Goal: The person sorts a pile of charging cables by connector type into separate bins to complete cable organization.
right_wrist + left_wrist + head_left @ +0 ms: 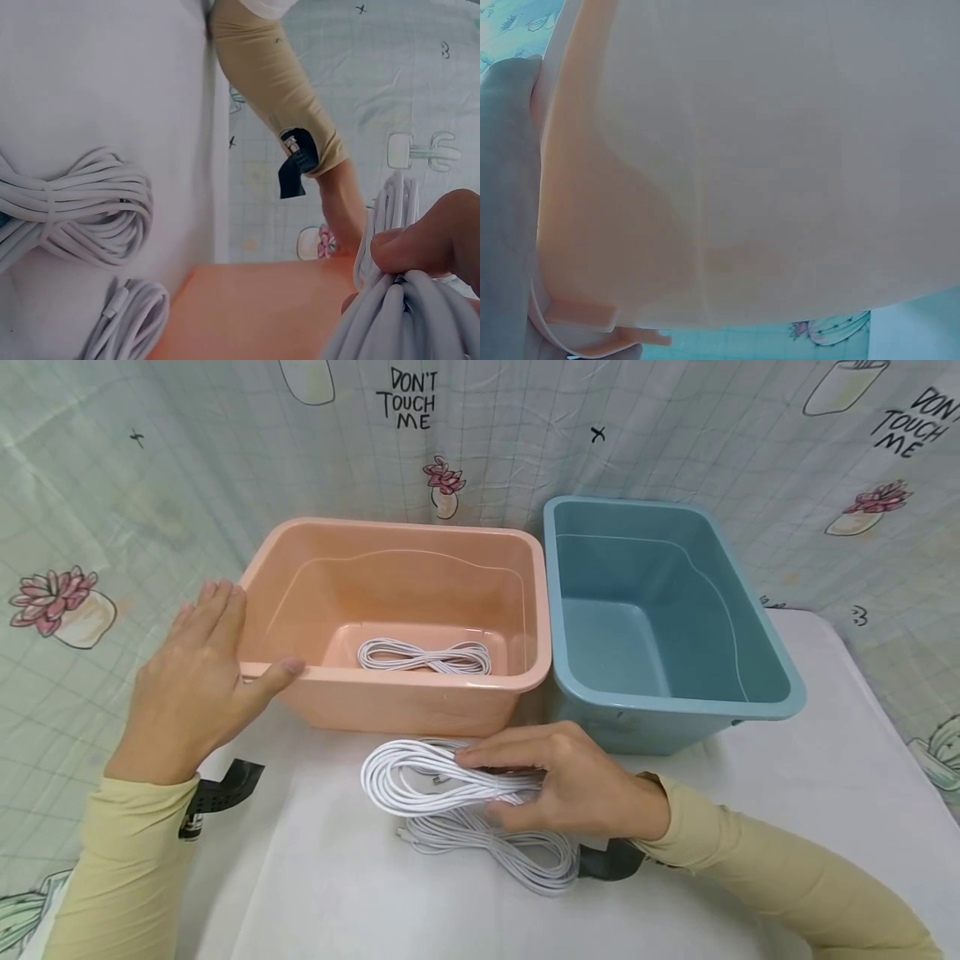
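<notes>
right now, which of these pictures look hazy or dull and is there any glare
Left wrist: dim and hazy, with the orange tub washed-out and the left hand greyish; head: the brightest, mostly crisp, with soft highlights along the rim of the blue tub; right wrist: duller than the head view, though strands of the held cable look distinct.

Camera positions, three views
Head: forward and down over orange bin [397, 703]. Left wrist: close against orange bin. Right wrist: close to held cable [431, 319], facing left sleeve [270, 82]; head shares both.
</notes>
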The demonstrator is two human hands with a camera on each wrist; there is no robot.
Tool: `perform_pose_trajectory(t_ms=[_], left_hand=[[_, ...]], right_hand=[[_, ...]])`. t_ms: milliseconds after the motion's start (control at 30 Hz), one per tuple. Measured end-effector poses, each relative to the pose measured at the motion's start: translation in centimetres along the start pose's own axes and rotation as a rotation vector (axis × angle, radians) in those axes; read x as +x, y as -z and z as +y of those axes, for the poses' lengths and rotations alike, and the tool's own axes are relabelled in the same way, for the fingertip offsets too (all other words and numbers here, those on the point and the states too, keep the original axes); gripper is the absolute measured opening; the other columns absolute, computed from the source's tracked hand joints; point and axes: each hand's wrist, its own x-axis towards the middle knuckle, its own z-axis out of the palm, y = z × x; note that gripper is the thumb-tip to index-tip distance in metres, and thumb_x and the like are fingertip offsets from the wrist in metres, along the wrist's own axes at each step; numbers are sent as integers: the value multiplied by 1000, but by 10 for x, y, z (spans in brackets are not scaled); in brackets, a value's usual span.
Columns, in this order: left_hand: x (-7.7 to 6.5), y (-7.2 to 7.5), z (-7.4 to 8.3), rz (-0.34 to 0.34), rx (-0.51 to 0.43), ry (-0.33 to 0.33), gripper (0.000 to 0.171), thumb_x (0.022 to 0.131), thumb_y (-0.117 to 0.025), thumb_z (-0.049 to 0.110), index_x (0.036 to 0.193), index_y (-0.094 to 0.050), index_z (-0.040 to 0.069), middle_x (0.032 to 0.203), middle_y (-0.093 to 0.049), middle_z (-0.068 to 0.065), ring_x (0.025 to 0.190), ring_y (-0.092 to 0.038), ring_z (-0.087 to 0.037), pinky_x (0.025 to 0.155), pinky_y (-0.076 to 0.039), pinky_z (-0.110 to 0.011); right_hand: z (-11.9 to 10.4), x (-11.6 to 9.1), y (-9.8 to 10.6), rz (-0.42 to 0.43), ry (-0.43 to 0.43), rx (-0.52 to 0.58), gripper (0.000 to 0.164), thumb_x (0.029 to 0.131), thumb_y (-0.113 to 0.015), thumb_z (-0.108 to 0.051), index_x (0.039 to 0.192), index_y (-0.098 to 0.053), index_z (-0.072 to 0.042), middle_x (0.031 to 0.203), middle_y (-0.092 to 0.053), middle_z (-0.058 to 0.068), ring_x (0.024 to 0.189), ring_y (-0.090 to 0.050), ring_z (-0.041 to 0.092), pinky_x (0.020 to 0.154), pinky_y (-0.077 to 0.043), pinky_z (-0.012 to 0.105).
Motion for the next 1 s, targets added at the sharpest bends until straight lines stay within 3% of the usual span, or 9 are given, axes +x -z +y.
perform_pose_trajectory(t_ms=[233,400,533,667,1000], left_hand=[[1,0,0,1,3,-3,103,95,-52,71,164,-22,1,170,-25,-25,161,-21,-41,126,-24,-67],[0,-1,1,10,7,1,102,94,-53,70,164,-23,1,170,-26,-25,160,-23,-43,119,-27,-75],[0,-1,0,17,-5,-1,102,94,-54,69,164,-23,2,170,-26,-24,160,-23,-42,122,-26,-71],[-1,-2,-1,31,-13,-14,100,95,-55,67,164,-25,2,170,-28,-23,160,-24,-41,127,-24,-65],[0,-1,0,19,1,-7,101,95,-53,69,163,-24,0,169,-27,-26,159,-24,-44,123,-26,-69]], right_hand=[[-6,0,5,41,81,-25,49,75,-86,-8,124,-77,-13,120,-79,0,107,-74,7,86,-59,16],[-12,3,10,68,112,-3,50,74,-86,-5,123,-77,-11,122,-78,2,107,-74,9,88,-59,16],[-16,6,14,73,127,4,50,74,-86,-5,122,-77,-9,122,-78,4,109,-75,11,91,-60,18],[-20,10,20,71,131,-6,50,74,-87,-6,122,-77,-9,120,-79,3,109,-75,11,90,-60,18],[-30,21,37,42,85,82,51,77,-84,-2,126,-75,-8,128,-75,7,105,-72,9,80,-62,22]])
